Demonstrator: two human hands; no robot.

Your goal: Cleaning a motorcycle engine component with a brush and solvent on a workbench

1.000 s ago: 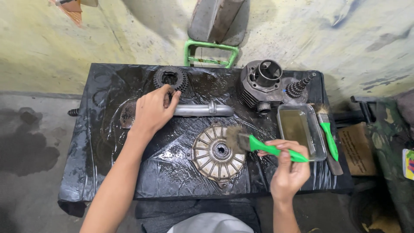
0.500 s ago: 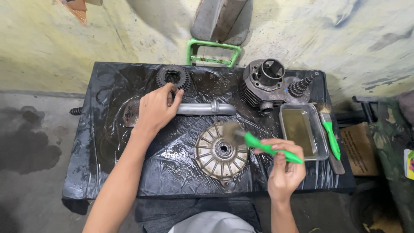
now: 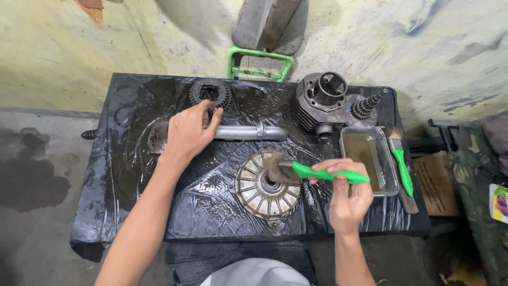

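A: Layout, big to small?

B: Low table point(image 3: 132, 212) w/ wet black plastic sheet, fills mid frame. Everything sits on it.

A: Parts?

B: Finned cylinder point(image 3: 317, 103) at 1 o'clock, bore facing up. Round ribbed cover point(image 3: 259, 190) just below centre, 6 o'clock side. Metal tray point(image 3: 392, 182) w/ murky liquid at 3 o'clock. Grey metal tube point(image 3: 248, 132) lying flat near centre, runs 9-to-3. Toothed sprocket point(image 3: 203, 91) at 11 o'clock. Small stepped gear shaft point(image 3: 366, 107) right of cylinder, tilted.

A: Hands?

B: Left hand point(image 3: 188, 132) at 10 o'clock from centre, palm down over left end of tube, fingers curled on it, fingertips near sprocket. Can't tell if it's a full grip or just resting.

A: Right?

B: Right hand point(image 3: 346, 193) at 4 o'clock, clamped around green-handled brush point(image 3: 296, 170). Bristles touching top right of ribbed cover, handle points toward 3 o'clock, over tray edge.

A: Anything else?

B: 2nd brush point(image 3: 399, 161), green handle, lying along tray's right side, bristles toward 12. Green metal frame point(image 3: 259, 61) behind table at 12 o'clock. Cardboard box point(image 3: 436, 182) off table at 3 o'clock.
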